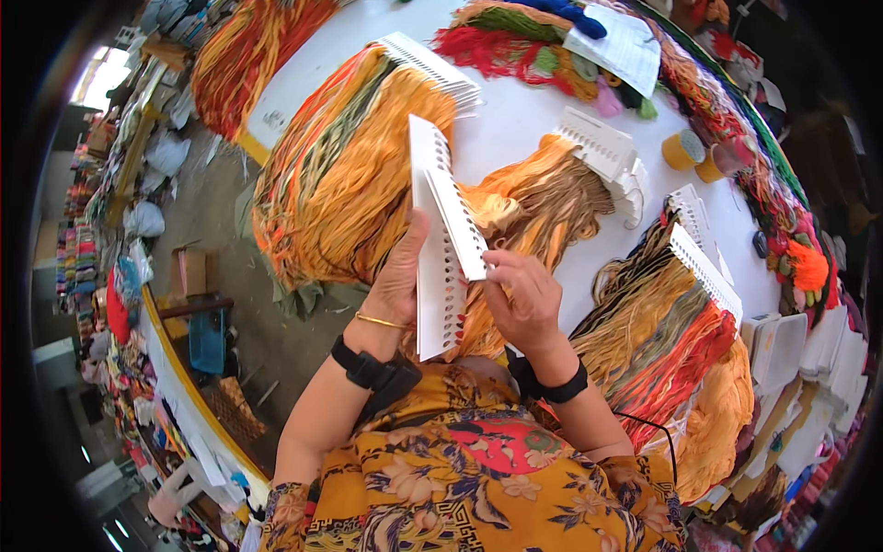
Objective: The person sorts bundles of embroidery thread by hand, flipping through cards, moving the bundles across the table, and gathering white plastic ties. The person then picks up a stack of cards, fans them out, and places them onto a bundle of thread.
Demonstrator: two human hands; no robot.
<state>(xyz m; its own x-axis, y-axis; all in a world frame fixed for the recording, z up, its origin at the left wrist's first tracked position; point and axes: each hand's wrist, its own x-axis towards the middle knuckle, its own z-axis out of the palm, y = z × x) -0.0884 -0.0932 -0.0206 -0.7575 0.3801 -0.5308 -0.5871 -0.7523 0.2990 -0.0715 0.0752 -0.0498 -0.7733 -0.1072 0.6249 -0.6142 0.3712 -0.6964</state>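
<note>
At far left, a blue crate (207, 340) stands on the floor (225, 221) beside a cardboard box (189, 270). Next, on the white counter (515, 138), a broad orange thread bundle (340, 184) with red and green strands hangs from punched cards. The left hand (400, 271) grips the long white punched card (432, 317), its thumb along the edge, its other fingers mostly hidden. A shorter punched strip (455, 216) lies slanted over that card, between the hands and in front of the torso; the right hand (526, 293) pinches its lower end. Beyond lies a tan-and-orange bundle (552, 198), then a black, orange and red bundle (653, 340), with a yellow spool (682, 150) farther back.
</note>
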